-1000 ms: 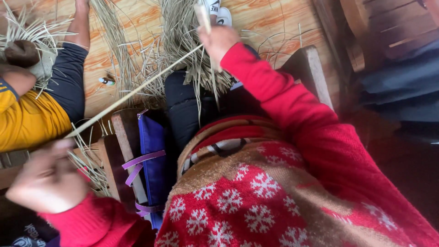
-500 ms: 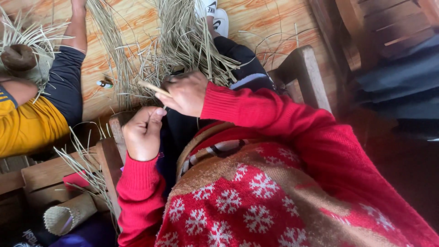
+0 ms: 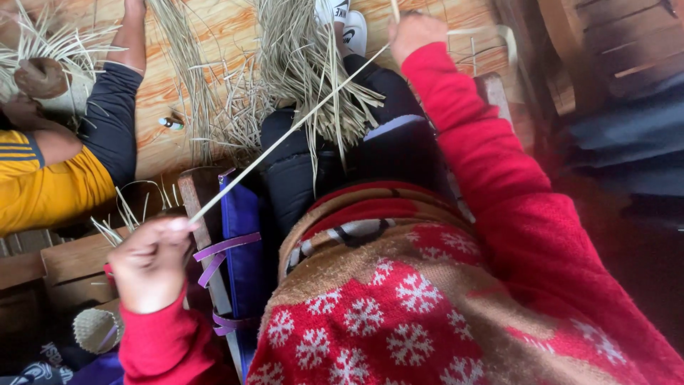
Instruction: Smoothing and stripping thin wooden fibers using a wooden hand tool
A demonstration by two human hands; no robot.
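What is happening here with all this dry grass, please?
A person in a red sleeve holds one long pale straw strand stretched tight between both hands. The left hand pinches its near end with the fingers, low beside a blue cloth bag with purple ribbons. The right hand grips the far end, raised over a loose bundle of dried straw lying on the wooden floor and across the lap. Beside them, another person in a yellow shirt handles their own straw.

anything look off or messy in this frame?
Nothing damaged. Loose straw strips lie scattered across the wooden floor, fanning unevenly beside the bundle on the lap. The strip held taut between left hand and right hand looks intact.
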